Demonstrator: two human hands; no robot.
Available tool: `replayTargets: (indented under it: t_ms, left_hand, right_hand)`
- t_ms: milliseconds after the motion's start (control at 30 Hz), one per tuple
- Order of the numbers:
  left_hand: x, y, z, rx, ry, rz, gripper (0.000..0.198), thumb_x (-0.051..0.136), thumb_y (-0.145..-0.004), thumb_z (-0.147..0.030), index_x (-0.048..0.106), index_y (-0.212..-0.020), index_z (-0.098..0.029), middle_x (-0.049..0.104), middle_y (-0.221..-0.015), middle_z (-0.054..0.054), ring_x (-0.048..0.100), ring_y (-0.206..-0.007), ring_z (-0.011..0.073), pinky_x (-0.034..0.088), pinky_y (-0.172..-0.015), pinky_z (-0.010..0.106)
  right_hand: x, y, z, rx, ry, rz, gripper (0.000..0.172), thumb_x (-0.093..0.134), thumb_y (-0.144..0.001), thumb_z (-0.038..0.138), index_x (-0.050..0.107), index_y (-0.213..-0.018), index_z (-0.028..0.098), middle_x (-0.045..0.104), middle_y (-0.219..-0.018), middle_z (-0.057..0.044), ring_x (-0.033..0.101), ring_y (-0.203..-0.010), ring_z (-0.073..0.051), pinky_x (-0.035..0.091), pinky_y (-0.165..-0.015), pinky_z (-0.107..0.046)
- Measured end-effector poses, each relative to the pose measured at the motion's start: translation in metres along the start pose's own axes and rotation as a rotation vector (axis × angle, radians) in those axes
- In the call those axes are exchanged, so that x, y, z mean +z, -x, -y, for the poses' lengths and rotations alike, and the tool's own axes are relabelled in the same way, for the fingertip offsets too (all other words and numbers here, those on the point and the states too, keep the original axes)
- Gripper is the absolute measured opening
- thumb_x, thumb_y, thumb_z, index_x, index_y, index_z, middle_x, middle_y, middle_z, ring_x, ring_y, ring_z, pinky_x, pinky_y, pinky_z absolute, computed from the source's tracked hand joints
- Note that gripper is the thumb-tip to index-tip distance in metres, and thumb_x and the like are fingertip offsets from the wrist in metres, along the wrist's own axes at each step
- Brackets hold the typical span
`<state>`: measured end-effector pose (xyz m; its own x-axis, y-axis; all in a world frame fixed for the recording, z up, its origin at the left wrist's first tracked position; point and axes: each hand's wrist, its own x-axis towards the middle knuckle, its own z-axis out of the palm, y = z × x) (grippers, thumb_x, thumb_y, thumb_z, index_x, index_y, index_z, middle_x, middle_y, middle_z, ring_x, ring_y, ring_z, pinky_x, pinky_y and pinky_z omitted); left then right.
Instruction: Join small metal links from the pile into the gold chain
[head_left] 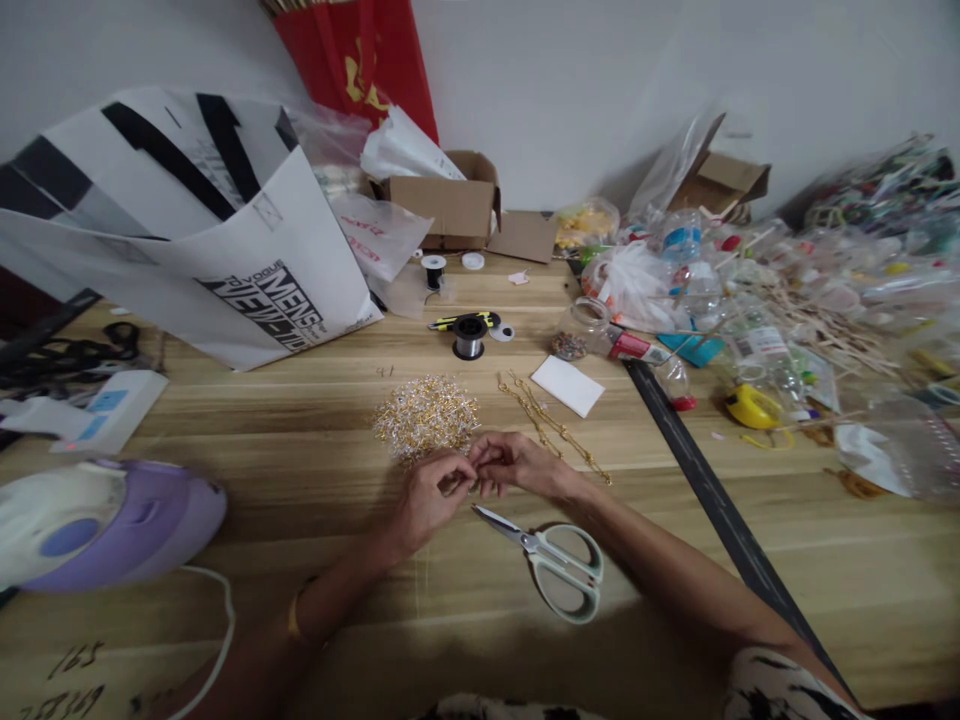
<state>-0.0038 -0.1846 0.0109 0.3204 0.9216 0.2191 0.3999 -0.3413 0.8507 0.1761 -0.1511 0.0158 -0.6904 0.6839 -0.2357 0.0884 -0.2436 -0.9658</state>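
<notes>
My left hand (429,495) and my right hand (516,465) meet fingertip to fingertip above the wooden table (315,470), pinching something tiny and metallic between them. What exactly it is I cannot make out. Just beyond the fingers lies a heap of small gold and silver beads or findings (424,415). A gold chain strand (551,428) runs diagonally to the right of my right hand. White-handled scissors (559,565) lie shut on the table below my right wrist.
A black-and-white paper bag (187,220) lies at the left, a purple and white appliance (97,520) at the near left. A wire spool (469,337), white card (568,385), glass jar (581,328), cardboard box (450,205) and a cluttered pile at right (810,300) surround the work area.
</notes>
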Motion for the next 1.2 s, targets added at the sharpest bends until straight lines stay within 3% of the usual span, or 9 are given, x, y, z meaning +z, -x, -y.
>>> replayTargets:
  t_ms: [167,900,1200]
  left_hand:
    - [-0.004,-0.002,-0.005,0.070,-0.040,0.004,0.011,0.057,-0.073,-0.010,0.063,-0.067,-0.017,0.066,-0.071,0.005,0.059,-0.069,0.0160,0.044,-0.067,0.027]
    - [-0.003,-0.001,-0.006,0.060,-0.026,-0.052,0.009,0.058,-0.074,-0.014,0.063,-0.068,-0.018,0.067,-0.071,0.005,0.060,-0.067,0.0150,0.046,-0.066,0.025]
    - [0.002,-0.001,0.004,-0.043,0.110,-0.090,0.007,0.058,-0.072,-0.015,0.062,-0.067,-0.017,0.063,-0.069,0.003,0.059,-0.066,0.0136,0.047,-0.063,0.023]
  right_hand:
    - [0.001,-0.002,-0.003,0.027,-0.018,-0.007,0.027,0.066,-0.074,0.035,0.057,-0.086,0.012,0.064,-0.073,-0.003,0.062,-0.061,-0.010,0.047,-0.050,-0.017]
    - [0.000,-0.004,-0.007,0.112,-0.016,0.018,0.034,0.067,-0.072,0.043,0.062,-0.079,0.010,0.066,-0.072,-0.004,0.063,-0.056,-0.010,0.048,-0.048,-0.017]
    - [-0.003,-0.003,-0.005,0.066,-0.037,0.000,0.032,0.066,-0.072,0.042,0.061,-0.081,0.011,0.066,-0.070,-0.002,0.062,-0.055,-0.009,0.047,-0.049,-0.017]
